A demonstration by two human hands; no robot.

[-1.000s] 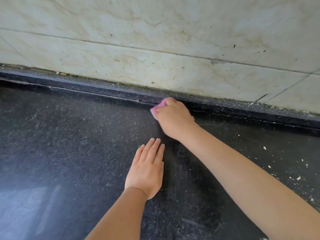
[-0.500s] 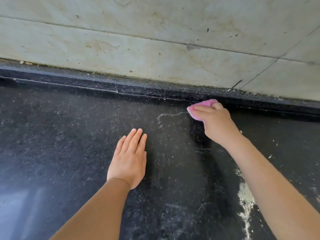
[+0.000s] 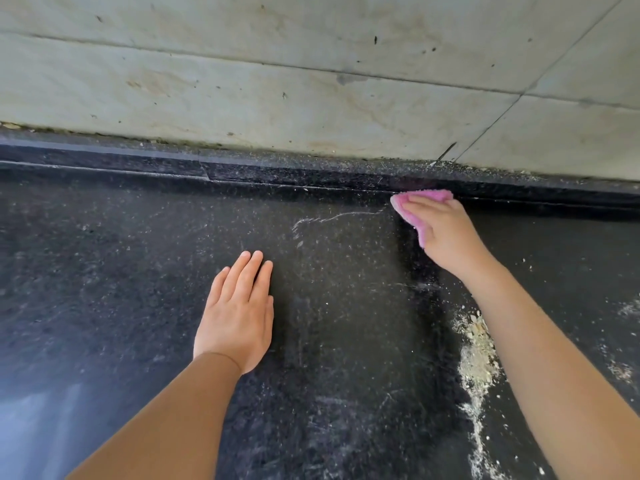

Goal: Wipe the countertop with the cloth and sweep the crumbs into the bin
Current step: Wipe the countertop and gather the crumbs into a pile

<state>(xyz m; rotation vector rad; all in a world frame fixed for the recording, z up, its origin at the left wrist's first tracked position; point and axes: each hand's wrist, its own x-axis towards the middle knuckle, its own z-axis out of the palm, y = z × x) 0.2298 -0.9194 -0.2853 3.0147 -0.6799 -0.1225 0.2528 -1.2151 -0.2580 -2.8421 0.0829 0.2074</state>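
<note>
Nearest me, my left hand [image 3: 239,317] lies flat on the dark countertop [image 3: 104,271], fingers straight and together, holding nothing. Pale crumbs [image 3: 478,362] trail beside my right forearm. Farther back, my right hand [image 3: 443,230] presses the pink cloth [image 3: 412,206] against the counter's rear ledge, below the tiled wall [image 3: 277,81].

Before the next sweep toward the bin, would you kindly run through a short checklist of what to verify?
1. Right hand presses the pink cloth on the countertop: ok.
2. Left hand flat, clear of the cloth's path: ok.
3. Crumbs gathered in a pile: ok, some scattered.
4. Back ledge clean: not ok, gritty.
5. Bin within reach: cannot tell, not in view.
</note>
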